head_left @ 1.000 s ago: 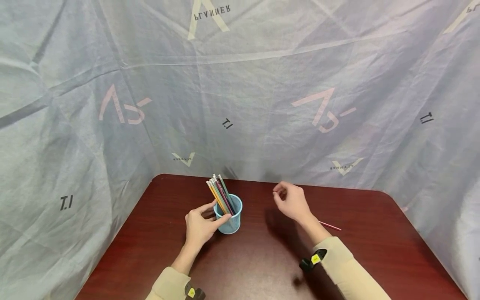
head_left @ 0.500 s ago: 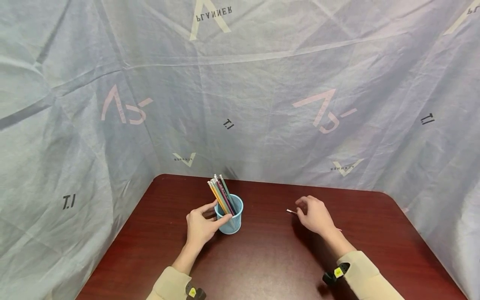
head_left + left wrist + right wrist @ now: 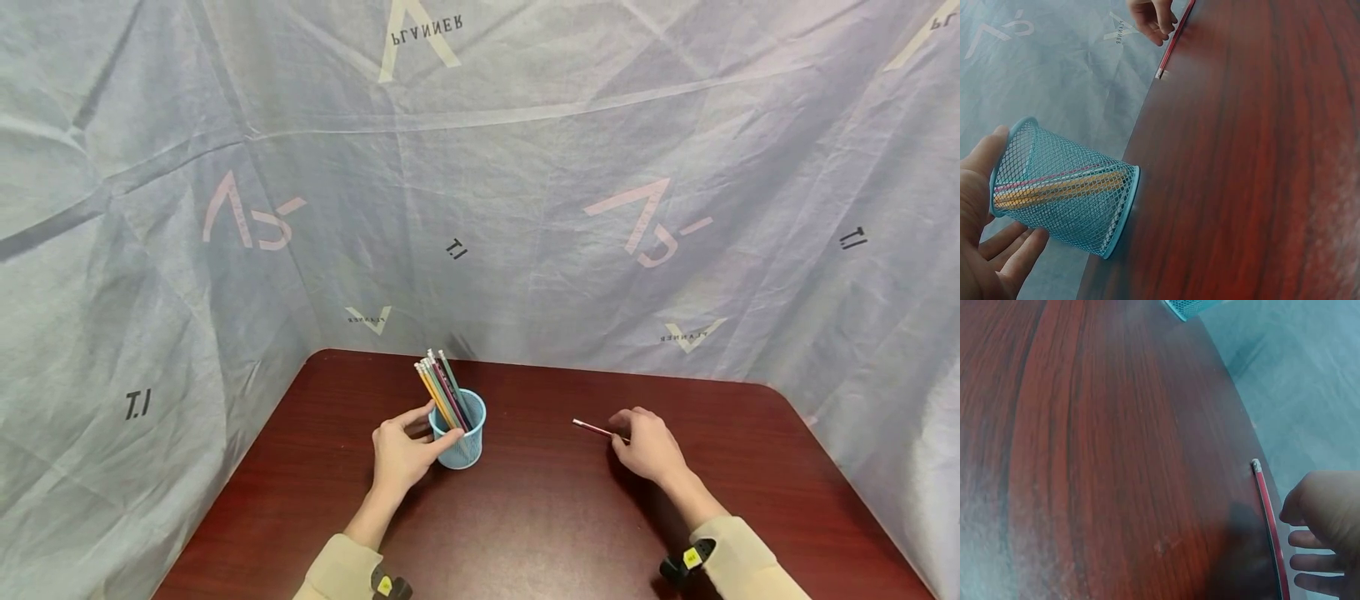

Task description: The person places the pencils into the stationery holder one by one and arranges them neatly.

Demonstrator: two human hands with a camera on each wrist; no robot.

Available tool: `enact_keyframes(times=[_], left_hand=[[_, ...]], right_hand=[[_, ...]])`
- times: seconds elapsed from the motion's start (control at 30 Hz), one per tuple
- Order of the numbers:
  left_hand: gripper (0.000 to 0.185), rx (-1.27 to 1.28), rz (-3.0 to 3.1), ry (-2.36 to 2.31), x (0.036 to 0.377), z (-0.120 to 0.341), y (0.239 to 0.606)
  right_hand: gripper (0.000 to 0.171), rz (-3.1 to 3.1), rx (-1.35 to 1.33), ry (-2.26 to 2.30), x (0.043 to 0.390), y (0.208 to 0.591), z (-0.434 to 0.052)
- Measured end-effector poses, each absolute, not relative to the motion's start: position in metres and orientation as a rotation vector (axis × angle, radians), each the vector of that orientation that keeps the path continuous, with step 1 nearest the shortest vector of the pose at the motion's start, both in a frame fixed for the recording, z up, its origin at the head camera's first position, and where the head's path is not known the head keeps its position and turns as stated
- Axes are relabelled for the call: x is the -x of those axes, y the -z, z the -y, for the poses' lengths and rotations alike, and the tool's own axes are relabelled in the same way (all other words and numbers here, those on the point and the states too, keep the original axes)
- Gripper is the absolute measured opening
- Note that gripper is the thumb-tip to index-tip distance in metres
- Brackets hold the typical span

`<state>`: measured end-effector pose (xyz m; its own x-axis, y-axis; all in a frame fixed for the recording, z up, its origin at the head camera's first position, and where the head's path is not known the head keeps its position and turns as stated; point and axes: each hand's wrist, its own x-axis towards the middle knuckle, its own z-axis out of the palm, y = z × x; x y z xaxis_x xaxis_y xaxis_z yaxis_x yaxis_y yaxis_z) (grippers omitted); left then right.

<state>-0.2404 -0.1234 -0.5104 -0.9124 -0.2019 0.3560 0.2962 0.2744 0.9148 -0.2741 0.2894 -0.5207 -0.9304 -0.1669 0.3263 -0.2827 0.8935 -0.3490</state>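
A light blue mesh pencil cup stands upright on the table. Several pencils with white ends lean leftward in it, yellow, green and dark ones among them. My left hand grips the cup near its rim, thumb on one side and fingers on the other, as the left wrist view also shows. To the right, a single red pencil with a white eraser end lies on the table. My right hand hovers over this pencil, covering part of it. In the right wrist view the fingers are beside the pencil, apart from it.
The dark red wooden table has its far edge against a grey printed cloth, which hangs behind and at both sides. Both wrists wear black devices on beige sleeves.
My right hand has moved right and nearer to me, over the red pencil, uncovering its eraser end. The left hand keeps its grip on the pencil cup, almost unmoved.
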Motion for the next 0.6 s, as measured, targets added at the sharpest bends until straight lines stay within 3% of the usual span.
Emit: enact_keyframes(times=[0.6], left_hand=[[0.066,0.119,2.169,1.635,0.2408,0.1281,0.5100]], right_hand=[[0.011,2.789,-0.315,-0.456,0.2727,0.5234,-0.2858]])
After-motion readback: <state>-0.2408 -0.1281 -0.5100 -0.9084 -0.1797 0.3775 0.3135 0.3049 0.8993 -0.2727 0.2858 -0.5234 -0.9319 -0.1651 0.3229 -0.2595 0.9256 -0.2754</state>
